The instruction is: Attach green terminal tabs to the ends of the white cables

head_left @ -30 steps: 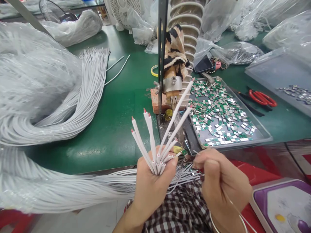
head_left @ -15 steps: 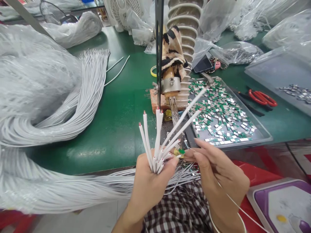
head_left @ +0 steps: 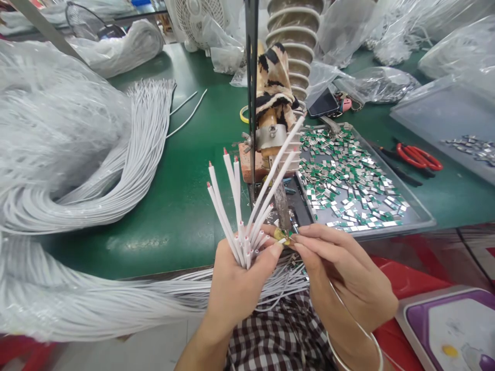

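Note:
My left hand point(head_left: 240, 288) is closed round a bundle of white cables point(head_left: 234, 216) with reddish cut ends standing up and fanned out. A small green circuit board point(head_left: 287, 234) shows at its fingertips, where one finger wears a yellow cover point(head_left: 279, 235). Pinched in my right hand point(head_left: 340, 268) is a thin pale wire point(head_left: 340, 299) that looks like solder; it trails back towards the wrist. Both hands' fingertips nearly meet at the board. Right above them is the tip of a clamped soldering iron point(head_left: 282, 206), apparently touching or almost touching the board; fingers partly hide the contact.
A tray point(head_left: 419, 225) full of small green-and-silver boards lies at right, beside red-handled pliers point(head_left: 415, 156). Thick bundles of grey-white cable point(head_left: 150, 123) fill the left. A ribbed hose point(head_left: 294, 31) and black upright bar point(head_left: 252, 77) stand ahead. Behind are a phone point(head_left: 324, 103) and plastic bags.
Both hands have shifted slightly, bringing the board under the iron's tip. The cable bundle has swung left and up. My right fingers have closed in nearer to the board.

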A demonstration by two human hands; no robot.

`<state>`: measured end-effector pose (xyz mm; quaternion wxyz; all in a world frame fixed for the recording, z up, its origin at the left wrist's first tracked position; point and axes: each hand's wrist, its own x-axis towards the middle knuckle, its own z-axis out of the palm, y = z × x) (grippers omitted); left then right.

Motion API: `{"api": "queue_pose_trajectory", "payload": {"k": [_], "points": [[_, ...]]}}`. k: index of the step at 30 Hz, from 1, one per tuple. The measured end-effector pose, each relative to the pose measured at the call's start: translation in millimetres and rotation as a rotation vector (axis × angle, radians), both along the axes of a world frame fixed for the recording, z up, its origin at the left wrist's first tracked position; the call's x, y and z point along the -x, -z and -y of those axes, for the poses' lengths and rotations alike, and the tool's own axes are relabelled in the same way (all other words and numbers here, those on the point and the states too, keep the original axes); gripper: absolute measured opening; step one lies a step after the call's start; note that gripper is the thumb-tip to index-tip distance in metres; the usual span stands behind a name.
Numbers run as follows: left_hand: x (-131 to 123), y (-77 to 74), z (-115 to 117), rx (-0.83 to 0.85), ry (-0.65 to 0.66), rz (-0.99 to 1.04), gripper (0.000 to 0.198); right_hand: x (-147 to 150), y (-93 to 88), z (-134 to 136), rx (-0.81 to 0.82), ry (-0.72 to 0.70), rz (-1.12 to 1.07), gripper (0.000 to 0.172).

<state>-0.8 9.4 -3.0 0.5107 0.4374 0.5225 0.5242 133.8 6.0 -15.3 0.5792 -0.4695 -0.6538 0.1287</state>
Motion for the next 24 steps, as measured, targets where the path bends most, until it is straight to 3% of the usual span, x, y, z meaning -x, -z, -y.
{"api": "queue_pose_trajectory", "payload": {"k": [7, 11, 14, 18, 21, 24], "points": [[6, 8.6, 7, 0.038, 0.048, 0.063, 0.012, -5, 4.8, 5, 0.073, -0.128, -0.104, 0.029], [6, 9.6, 12, 0.039, 0.066, 0.047, 0.009, -6, 10.0, 9, 0.153, -0.121, -0.191, 0.026], [3, 7.0, 17, -0.014, 0.107, -0.002, 0.011, -5, 7.7, 9, 0.179, -0.131, -0.122, 0.022], [5, 11.1, 26, -0.042, 0.213, -0.088, 0.014, -13, -0.1, 12, 0.249, -0.226, -0.206, 0.024], [11, 22.1, 33, -0.054, 0.047, 0.05, 0.02, -28, -5.2, 16, 0.404, -0.345, -0.159, 0.02], [14, 30.1, 40, -0.106, -0.175, 0.262, 0.026, -38, -8.5, 21, 0.432, -0.262, 0.013, 0.018]]}}
